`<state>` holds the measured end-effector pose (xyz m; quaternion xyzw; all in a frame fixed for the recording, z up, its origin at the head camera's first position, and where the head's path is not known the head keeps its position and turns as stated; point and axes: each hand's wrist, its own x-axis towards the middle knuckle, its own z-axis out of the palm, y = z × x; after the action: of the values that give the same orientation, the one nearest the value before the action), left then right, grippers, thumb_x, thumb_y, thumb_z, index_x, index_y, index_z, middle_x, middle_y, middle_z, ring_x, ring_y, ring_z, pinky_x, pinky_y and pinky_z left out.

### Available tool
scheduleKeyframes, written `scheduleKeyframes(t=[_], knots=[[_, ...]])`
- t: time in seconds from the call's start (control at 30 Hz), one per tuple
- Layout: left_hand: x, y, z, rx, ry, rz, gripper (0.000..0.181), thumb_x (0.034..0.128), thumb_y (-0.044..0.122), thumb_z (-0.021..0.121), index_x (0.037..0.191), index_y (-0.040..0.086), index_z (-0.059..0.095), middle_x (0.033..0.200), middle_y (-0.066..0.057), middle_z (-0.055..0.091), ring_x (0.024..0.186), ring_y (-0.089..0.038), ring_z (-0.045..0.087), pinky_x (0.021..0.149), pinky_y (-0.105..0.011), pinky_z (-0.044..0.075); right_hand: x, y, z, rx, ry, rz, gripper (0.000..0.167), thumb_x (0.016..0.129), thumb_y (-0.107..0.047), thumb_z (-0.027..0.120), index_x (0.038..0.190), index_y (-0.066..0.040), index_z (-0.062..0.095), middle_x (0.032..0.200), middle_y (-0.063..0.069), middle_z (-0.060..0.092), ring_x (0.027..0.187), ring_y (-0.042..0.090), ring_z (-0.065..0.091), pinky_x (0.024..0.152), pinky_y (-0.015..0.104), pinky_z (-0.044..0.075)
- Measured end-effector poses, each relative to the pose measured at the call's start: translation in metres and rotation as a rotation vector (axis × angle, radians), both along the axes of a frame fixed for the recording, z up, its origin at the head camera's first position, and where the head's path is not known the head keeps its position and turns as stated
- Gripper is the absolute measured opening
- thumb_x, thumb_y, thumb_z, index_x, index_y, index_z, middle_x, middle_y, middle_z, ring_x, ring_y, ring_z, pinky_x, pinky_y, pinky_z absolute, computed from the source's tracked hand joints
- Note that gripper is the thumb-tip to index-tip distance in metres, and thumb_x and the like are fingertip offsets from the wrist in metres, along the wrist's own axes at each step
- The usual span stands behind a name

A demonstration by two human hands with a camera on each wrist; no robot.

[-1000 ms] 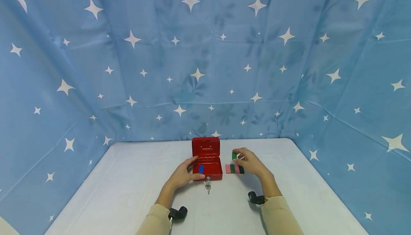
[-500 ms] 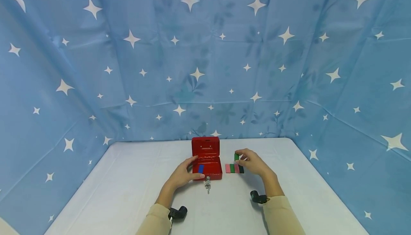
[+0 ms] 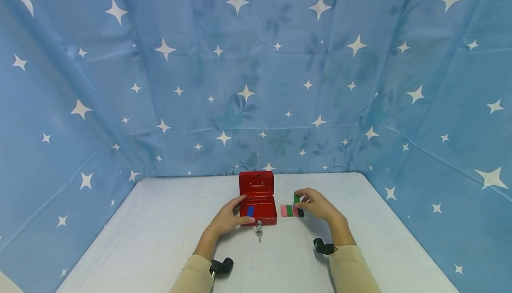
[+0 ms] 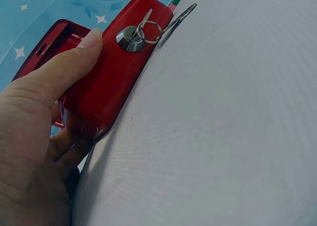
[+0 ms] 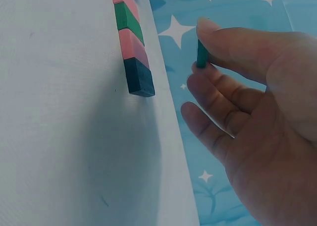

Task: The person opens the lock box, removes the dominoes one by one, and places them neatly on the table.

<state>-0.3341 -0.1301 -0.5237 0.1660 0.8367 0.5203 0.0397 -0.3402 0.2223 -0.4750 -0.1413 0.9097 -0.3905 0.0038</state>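
A small red cash box (image 3: 267, 221) stands on the table with its lid (image 3: 256, 183) raised. Inside its left part lies a blue block (image 3: 250, 211). My left hand (image 3: 225, 220) grips the box at its left end, thumb over the front rim, as the left wrist view confirms. Keys on a ring (image 4: 150, 31) hang from the front lock. Above the table, my right hand (image 3: 318, 206) pinches a green block (image 5: 201, 55) between thumb and fingertips. Just below it lies a row of touching blocks: pink (image 3: 283, 210), green (image 5: 129, 20), pink (image 5: 133, 47) and black (image 5: 138, 78).
White cloth covers the table (image 3: 168, 226). A blue star-patterned curtain (image 3: 256, 62) hangs behind it and at both sides. Each wrist wears a black camera on a strap, such as the right one (image 3: 323, 246).
My right hand has shifted a little to the right with the green block, from above the middle of the row to near its black end. The left hand and box keep their places.
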Motion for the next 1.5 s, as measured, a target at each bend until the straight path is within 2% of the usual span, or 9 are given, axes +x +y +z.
scheduleKeyframes(t=[0.4, 0.67, 1.23, 1.5], knots=[[-0.001, 0.000, 0.000, -0.005, 0.000, -0.006, 0.093, 0.0810, 0.043, 0.088, 0.159, 0.021, 0.043, 0.165, -0.012, 0.040, 0.152, -0.041, 0.037, 0.117, -0.064, 0.041, 0.004, 0.003, 0.001, 0.018, -0.034, -0.016, 0.043, 0.097, -0.016, 0.073, 0.137, -0.002, 0.064, 0.128, 0.010, 0.067, 0.106, 0.025, 0.060, 0.081, 0.037, 0.054], [-0.001, 0.000, 0.002, -0.027, 0.010, -0.005, 0.092, 0.0814, 0.043, 0.088, 0.159, 0.021, 0.043, 0.165, -0.012, 0.041, 0.152, -0.040, 0.037, 0.117, -0.064, 0.041, 0.005, 0.006, 0.003, 0.018, -0.015, -0.005, 0.040, 0.096, -0.012, 0.073, 0.134, 0.001, 0.066, 0.131, 0.015, 0.067, 0.111, 0.035, 0.059, 0.085, 0.041, 0.052], [-0.001, 0.000, 0.000, -0.017, 0.000, 0.000, 0.093, 0.0804, 0.044, 0.088, 0.159, 0.021, 0.044, 0.165, -0.013, 0.040, 0.151, -0.041, 0.037, 0.116, -0.064, 0.042, 0.007, 0.010, 0.000, 0.010, -0.052, -0.026, 0.039, 0.096, -0.010, 0.073, 0.133, 0.000, 0.066, 0.130, 0.013, 0.068, 0.117, 0.037, 0.059, 0.090, 0.048, 0.055], [-0.002, -0.001, -0.001, -0.016, 0.004, 0.002, 0.093, 0.0808, 0.044, 0.088, 0.159, 0.022, 0.043, 0.164, -0.012, 0.041, 0.151, -0.040, 0.038, 0.116, -0.064, 0.042, 0.004, 0.012, -0.002, 0.018, -0.064, -0.036, 0.038, 0.095, -0.010, 0.074, 0.131, -0.002, 0.068, 0.129, 0.012, 0.068, 0.113, 0.033, 0.060, 0.086, 0.044, 0.054]])
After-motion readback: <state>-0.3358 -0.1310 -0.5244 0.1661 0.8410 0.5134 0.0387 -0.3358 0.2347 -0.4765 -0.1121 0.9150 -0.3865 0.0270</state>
